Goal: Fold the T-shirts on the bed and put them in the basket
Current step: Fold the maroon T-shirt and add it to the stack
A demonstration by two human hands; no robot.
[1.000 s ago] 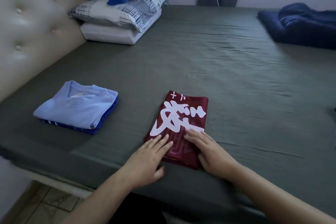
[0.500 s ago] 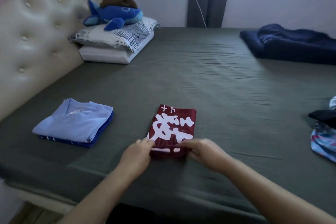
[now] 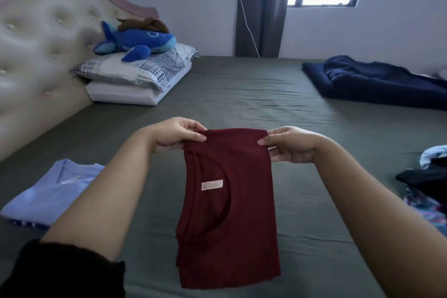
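Observation:
A folded maroon T-shirt [image 3: 229, 208] hangs in the air above the grey bed [image 3: 242, 94], its collar label facing me. My left hand [image 3: 174, 135] pinches its top left corner and my right hand [image 3: 290, 144] pinches its top right corner. A stack of folded shirts, light blue on top [image 3: 50, 191], lies on the bed at the left. Unfolded clothes [image 3: 428, 184] lie in a heap at the right edge. No basket is in view.
Two pillows [image 3: 137, 75] with a blue plush whale [image 3: 137, 41] sit by the tufted headboard [image 3: 36, 55] at the left. A dark blue blanket [image 3: 377, 80] lies at the far right of the bed. A window and a curtain are behind.
The maroon shirt lay flat on the bed under my hands; both hands took its near edge and lifted it up, so its plain back side with the label now faces me.

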